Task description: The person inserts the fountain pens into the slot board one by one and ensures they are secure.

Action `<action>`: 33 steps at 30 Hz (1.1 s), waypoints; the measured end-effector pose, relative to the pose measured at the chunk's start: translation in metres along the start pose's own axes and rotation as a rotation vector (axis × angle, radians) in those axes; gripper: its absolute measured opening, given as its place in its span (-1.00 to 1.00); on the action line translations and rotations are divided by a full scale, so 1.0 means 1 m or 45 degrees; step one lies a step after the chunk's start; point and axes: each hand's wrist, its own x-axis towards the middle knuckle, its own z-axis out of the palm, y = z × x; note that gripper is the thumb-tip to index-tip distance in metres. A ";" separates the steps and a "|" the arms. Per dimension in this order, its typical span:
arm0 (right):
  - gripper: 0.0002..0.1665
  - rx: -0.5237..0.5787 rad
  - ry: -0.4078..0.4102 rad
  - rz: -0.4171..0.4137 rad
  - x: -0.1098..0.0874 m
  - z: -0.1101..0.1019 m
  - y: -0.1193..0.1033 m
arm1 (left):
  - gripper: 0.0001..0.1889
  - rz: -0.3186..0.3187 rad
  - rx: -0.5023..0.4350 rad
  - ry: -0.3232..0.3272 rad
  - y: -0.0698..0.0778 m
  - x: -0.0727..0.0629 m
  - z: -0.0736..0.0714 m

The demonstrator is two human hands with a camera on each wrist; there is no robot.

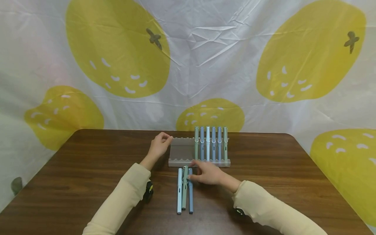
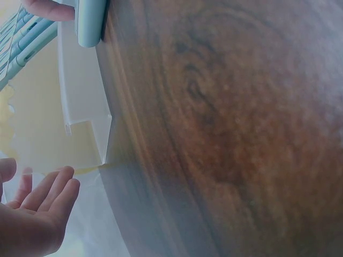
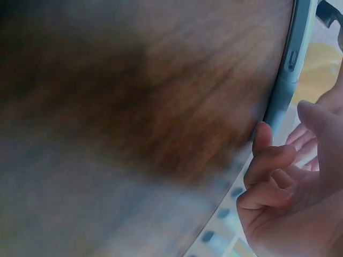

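Observation:
A clear pen rack [image 1: 182, 163] stands on the table, with several capped pens in pale green, blue and light blue upright in its right half. At its upper left corner my left hand [image 1: 160, 145] pinches the rack's edge between thumb and forefinger; the other fingers extend loosely in the left wrist view. Three pens lie in front of the rack: a light blue pen [image 1: 179, 191], a green pen [image 1: 184, 192] and a blue pen [image 1: 191, 192]. My right hand [image 1: 210, 173] is beside the blue pen's cap, thumb and forefinger apart; contact is unclear.
The dark wooden table [image 1: 264, 163] extends on both sides of the rack. Behind it hangs a white cloth [image 1: 205, 75] printed with yellow lemons. The rack's left half has bare notches.

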 end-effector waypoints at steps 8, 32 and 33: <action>-0.31 -0.067 -0.051 0.070 0.000 0.003 -0.003 | -0.73 0.010 0.012 0.008 0.001 0.000 0.000; -0.52 -0.015 -0.121 0.094 -0.003 -0.008 -0.002 | -0.72 0.013 0.003 -0.009 0.000 -0.001 0.000; -0.53 0.002 -0.122 0.097 -0.003 -0.009 -0.002 | -0.72 0.013 0.002 -0.010 0.000 -0.001 0.000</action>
